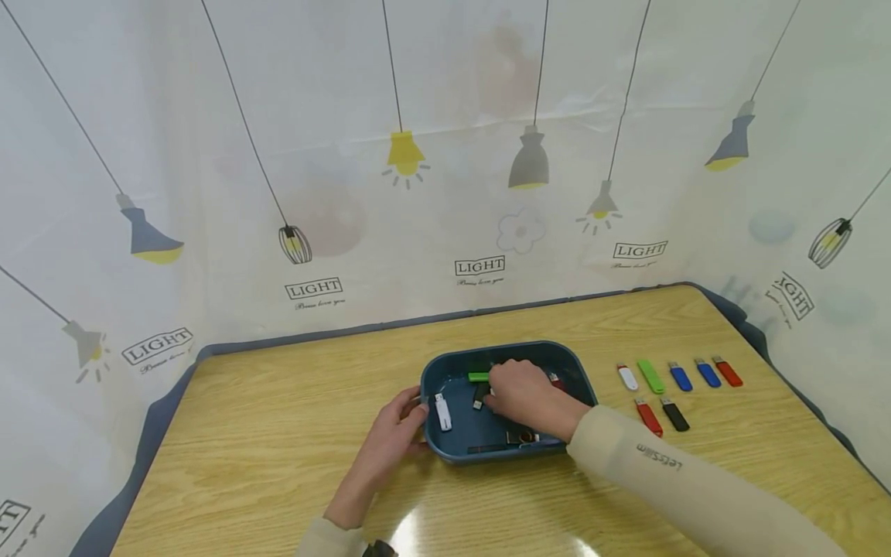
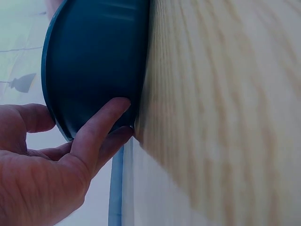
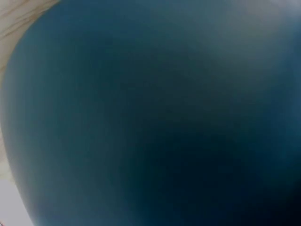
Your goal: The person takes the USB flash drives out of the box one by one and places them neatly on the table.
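A dark blue plastic tray [image 1: 480, 456] stands on the table, with several USB sticks in it. My left hand [image 1: 390, 437] holds its left end; in the left wrist view the fingers [image 2: 101, 127] lie against the outer wall and one digit meets the rim. My right hand [image 1: 525, 394] reaches down into the tray, its fingertips hidden, so any hold is unclear. Near it lie a green USB stick [image 1: 478, 377] and a black USB stick [image 1: 479, 397]. A white USB stick [image 1: 443, 412] lies at the tray's left end. The right wrist view shows mostly blurred blue tray.
Right of the tray, USB sticks lie in two rows on the wooden table [image 1: 292, 433]: among them a white one [image 1: 628, 377], a green one [image 1: 650, 377], a front red one [image 1: 649, 416] and a black one [image 1: 674, 415]. A lamp-printed cloth [image 1: 418, 232] hangs behind the table.
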{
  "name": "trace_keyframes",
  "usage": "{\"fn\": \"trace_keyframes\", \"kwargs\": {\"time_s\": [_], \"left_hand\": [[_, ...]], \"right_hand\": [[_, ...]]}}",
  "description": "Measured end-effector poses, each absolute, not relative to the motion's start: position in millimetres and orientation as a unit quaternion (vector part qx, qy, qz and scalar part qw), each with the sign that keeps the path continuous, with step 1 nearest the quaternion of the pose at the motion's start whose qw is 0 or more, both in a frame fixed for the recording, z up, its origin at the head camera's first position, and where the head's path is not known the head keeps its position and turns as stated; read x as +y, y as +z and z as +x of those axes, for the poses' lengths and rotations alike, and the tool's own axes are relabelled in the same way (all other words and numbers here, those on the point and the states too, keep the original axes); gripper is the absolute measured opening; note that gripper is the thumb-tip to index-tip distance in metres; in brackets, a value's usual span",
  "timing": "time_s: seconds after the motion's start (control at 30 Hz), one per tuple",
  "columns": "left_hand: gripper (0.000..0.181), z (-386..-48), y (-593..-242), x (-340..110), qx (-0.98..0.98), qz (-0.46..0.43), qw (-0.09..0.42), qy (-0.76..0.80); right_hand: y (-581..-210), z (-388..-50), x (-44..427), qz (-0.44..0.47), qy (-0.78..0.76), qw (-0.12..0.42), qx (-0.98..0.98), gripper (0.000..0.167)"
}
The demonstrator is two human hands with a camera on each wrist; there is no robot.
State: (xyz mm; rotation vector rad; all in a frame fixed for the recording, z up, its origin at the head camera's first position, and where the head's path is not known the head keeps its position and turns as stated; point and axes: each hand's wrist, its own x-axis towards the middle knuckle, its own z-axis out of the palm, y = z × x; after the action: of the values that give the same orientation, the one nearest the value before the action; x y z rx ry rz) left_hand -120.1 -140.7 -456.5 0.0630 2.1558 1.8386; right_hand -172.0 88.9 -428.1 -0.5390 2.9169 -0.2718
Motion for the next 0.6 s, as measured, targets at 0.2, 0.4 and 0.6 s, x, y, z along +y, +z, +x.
{"fn": "trace_keyframes", "kwargs": {"time_s": [0.2, 0.4, 0.6], "left_hand": [[0.053, -120.1, -456.7, -141.0, 0.751, 0.024, 0.154, 0.642], [0.052, -120.8, -457.2, -141.0, 0.752, 0.026, 0.153, 0.641], [0.052, -121.1, -457.0, -140.6, 0.753, 0.023, 0.152, 0.64]], "right_hand": [[-429.1, -170.6, 88.0, -0.184, -0.09, 0.08, 0.975, 0.032], [-430.2, -170.7, 87.2, -0.175, -0.097, 0.091, 0.976, 0.028], [-431.2, -168.3, 88.7, -0.183, -0.111, 0.087, 0.973, 0.024]]}}
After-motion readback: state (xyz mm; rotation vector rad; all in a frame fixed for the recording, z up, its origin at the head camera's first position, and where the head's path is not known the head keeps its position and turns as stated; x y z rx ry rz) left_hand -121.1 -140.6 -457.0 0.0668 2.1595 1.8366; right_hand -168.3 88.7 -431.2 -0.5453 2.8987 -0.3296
